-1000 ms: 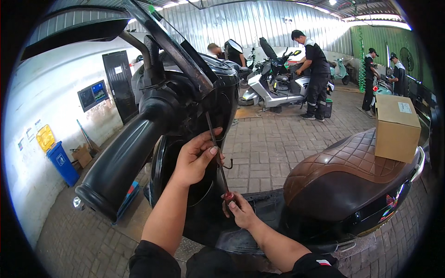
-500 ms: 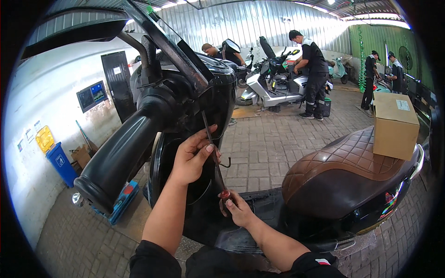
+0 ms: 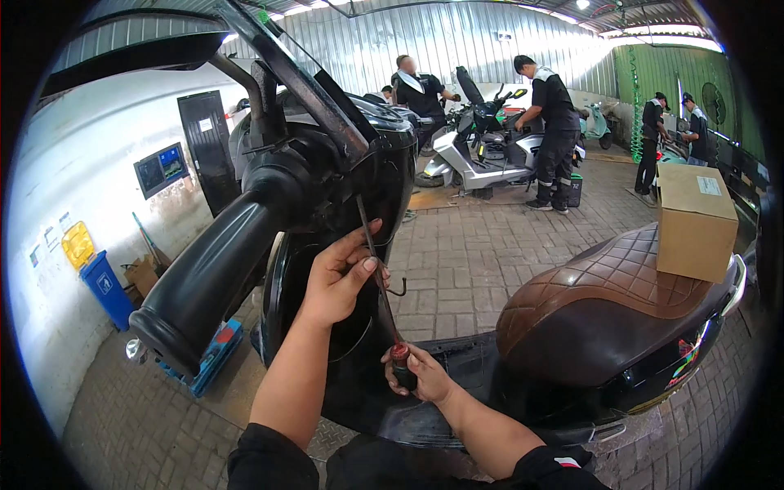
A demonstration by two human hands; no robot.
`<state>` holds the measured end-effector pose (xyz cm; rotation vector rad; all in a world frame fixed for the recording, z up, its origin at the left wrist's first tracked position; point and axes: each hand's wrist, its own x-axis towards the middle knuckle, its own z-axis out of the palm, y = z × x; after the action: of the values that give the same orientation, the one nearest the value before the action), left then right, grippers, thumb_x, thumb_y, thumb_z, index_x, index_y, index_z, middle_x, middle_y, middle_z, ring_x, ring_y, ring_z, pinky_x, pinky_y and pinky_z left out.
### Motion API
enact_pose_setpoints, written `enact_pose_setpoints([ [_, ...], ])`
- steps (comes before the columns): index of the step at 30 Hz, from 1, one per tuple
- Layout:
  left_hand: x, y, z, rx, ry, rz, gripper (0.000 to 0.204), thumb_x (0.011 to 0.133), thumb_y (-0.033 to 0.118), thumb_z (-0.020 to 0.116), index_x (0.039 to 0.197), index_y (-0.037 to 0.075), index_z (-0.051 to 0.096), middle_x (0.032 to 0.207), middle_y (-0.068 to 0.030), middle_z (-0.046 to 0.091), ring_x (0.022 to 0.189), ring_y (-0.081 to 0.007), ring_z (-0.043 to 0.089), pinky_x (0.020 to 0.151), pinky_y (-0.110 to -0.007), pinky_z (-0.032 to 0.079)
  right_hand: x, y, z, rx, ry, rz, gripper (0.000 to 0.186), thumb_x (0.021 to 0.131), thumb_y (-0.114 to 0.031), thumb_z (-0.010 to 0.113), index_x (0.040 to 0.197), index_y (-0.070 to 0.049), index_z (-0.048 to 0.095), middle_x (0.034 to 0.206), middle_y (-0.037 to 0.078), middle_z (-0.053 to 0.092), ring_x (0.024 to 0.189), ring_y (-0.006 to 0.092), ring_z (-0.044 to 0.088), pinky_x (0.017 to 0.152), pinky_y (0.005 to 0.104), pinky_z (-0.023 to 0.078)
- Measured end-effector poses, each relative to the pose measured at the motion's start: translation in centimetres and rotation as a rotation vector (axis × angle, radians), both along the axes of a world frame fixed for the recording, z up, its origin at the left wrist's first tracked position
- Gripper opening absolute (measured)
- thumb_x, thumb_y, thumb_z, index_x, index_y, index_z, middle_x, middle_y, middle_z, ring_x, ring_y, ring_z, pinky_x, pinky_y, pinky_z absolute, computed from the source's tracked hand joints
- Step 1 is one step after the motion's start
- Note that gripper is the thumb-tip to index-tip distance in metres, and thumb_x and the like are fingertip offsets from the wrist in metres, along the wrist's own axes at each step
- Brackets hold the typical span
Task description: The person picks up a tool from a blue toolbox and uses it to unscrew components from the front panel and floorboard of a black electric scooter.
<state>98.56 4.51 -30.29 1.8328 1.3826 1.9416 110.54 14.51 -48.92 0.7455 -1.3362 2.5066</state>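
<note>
A long screwdriver (image 3: 386,304) stands nearly upright, its tip up under the handlebar cover (image 3: 371,171) of a black scooter. My right hand (image 3: 425,373) is closed around its red and black handle. Higher up, the fingers of my left hand (image 3: 343,273) pinch the thin shaft and steady it. What the tip touches is hidden in the dark underside of the cover. To the left, the black handlebar grip (image 3: 216,265) slants toward me. A small bag hook (image 3: 399,287) sticks out beside my left fingers.
A cardboard box (image 3: 696,224) sits on the brown quilted seat (image 3: 588,286) at right. A blue bin (image 3: 106,286) stands by the left wall, and a blue trolley (image 3: 208,359) lies below the grip. Beyond, people work around a silver scooter (image 3: 490,155).
My right hand has shifted its hold on the screwdriver handle, with the fingers turned around it. My left hand stays on the shaft. In the background, a person has straightened up.
</note>
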Motion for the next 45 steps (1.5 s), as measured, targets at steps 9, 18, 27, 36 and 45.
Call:
enact_pose_setpoints([
  [9,0.1,0.0,0.0,-0.015,-0.009,0.033,0.053,0.093,0.016,0.059,0.138,-0.005,0.042,0.081,-0.0094,0.065,0.076,-0.0177,0.064,0.072,-0.032,0.052,-1.1,-0.4,-0.3,0.115,0.025,-0.241,0.048,0.097,-0.047,0.049,0.116,-0.003,0.052,0.075,0.006,0.053,0.058,0.0117,0.046,0.054,0.0238,0.038],
  [18,-0.1,-0.1,-0.2,-0.009,-0.010,0.026,0.051,0.094,0.015,0.058,0.138,-0.006,0.041,0.083,-0.0099,0.064,0.077,-0.0179,0.063,0.072,-0.032,0.053,-0.7,-0.4,-0.1,0.126,-0.011,-0.236,0.049,0.097,-0.048,0.048,0.117,-0.003,0.051,0.076,0.006,0.053,0.060,0.0117,0.046,0.056,0.0234,0.039],
  [27,-0.3,0.1,-0.2,-0.006,0.001,0.049,0.051,0.094,0.015,0.058,0.138,-0.005,0.041,0.083,-0.0105,0.065,0.076,-0.0183,0.064,0.071,-0.032,0.052,-0.8,0.1,-0.1,0.121,0.008,-0.235,0.048,0.098,-0.046,0.048,0.116,-0.002,0.052,0.075,0.006,0.054,0.058,0.0118,0.047,0.054,0.0240,0.040],
  [36,-0.3,0.1,-0.3,-0.011,0.018,0.039,0.051,0.093,0.011,0.058,0.138,-0.006,0.042,0.083,-0.0096,0.065,0.075,-0.0167,0.063,0.073,-0.031,0.051,-0.9,0.2,-0.7,0.069,0.043,-0.240,0.048,0.096,-0.046,0.051,0.112,-0.002,0.055,0.070,0.006,0.054,0.054,0.0110,0.046,0.051,0.0234,0.039],
  [45,-0.2,0.2,-0.3,0.002,0.010,0.035,0.053,0.093,0.015,0.060,0.138,-0.006,0.042,0.081,-0.0106,0.066,0.074,-0.0188,0.064,0.072,-0.033,0.052,-1.1,0.5,-0.9,0.110,0.048,-0.251,0.051,0.096,-0.048,0.050,0.115,-0.002,0.053,0.075,0.008,0.056,0.057,0.0126,0.049,0.050,0.0238,0.040],
])
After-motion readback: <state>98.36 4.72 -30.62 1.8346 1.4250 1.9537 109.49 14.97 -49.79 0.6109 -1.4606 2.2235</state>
